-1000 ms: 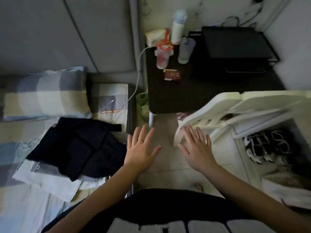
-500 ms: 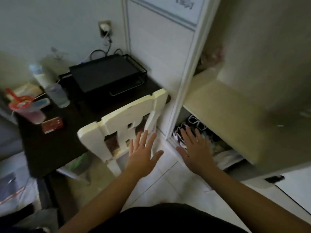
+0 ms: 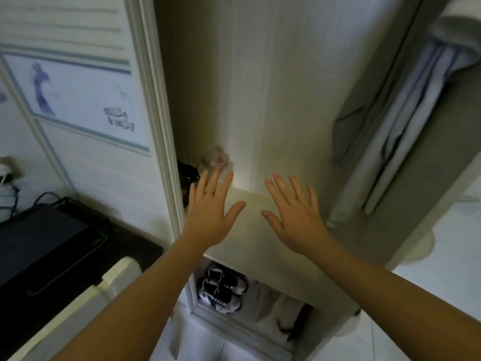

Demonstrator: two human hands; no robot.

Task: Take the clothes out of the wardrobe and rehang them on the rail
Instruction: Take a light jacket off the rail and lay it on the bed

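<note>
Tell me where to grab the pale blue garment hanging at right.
Probably high up, near its top: the pale blue garment hangs long and limp, so a low grip would just bunch cloth. Come from the wardrobe's open front with the right hand, the nearer one.

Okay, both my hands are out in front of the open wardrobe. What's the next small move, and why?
Probably lift the right hand up and rightward to the hanging clothes. Both it and the left hand are open and empty over the shelf, and those garments hang at upper right.
</note>
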